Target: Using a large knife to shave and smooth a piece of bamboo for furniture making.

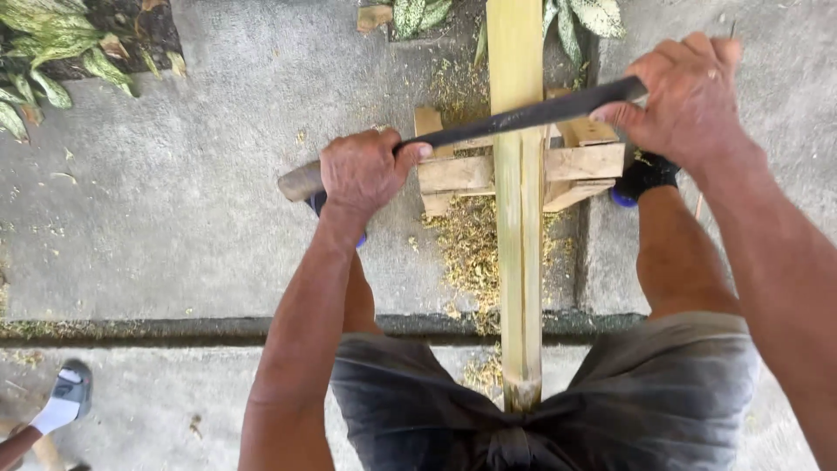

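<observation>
Two hands, my left hand [362,170] and right hand [689,96], grip a dark blade [523,115] lying crosswise over the upright-running bamboo pole [520,244].

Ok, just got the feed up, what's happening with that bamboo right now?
A person is holding a long dark blade crosswise over a split bamboo pole. The left hand grips the handle end and the right hand presses on the far end. The pole runs out from between the legs and rests on a small wooden block stand. Pale shavings lie on the concrete around the stand. Another person's sandalled foot shows at lower left.
</observation>
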